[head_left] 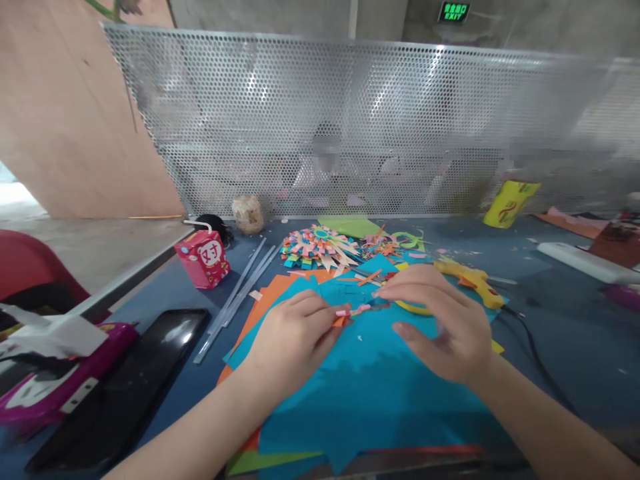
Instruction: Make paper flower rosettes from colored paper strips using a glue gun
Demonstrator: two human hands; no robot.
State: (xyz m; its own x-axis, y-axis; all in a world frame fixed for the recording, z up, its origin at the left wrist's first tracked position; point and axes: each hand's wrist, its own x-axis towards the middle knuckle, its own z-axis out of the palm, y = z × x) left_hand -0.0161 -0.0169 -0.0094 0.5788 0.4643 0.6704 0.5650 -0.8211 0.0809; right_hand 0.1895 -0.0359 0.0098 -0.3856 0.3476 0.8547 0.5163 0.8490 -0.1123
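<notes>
My left hand [299, 333] pinches a small piece of pink and orange paper strips [356, 311] over a stack of blue paper [320, 387]. Close on the right hovers my right hand [443, 317], with thumb and fingers apart and nothing visible between them. Partly behind it lies a yellow ring-shaped thing [414, 308], probably a tape roll or scissor handle. Beyond the hands sits a layered paper flower [320, 248] in pink, blue, orange and green strips. A yellow hot glue gun [470, 279] rests to the right, its black cord running toward the table's front.
At left are a black phone [125, 393], a purple-and-white power strip [65, 387], clear glue sticks [235, 297] and a red drink carton [203, 259]. Paper scraps [383, 243] lie further back. A perforated metal screen [300, 120] closes the far edge; a yellow cup [511, 203] stands near it.
</notes>
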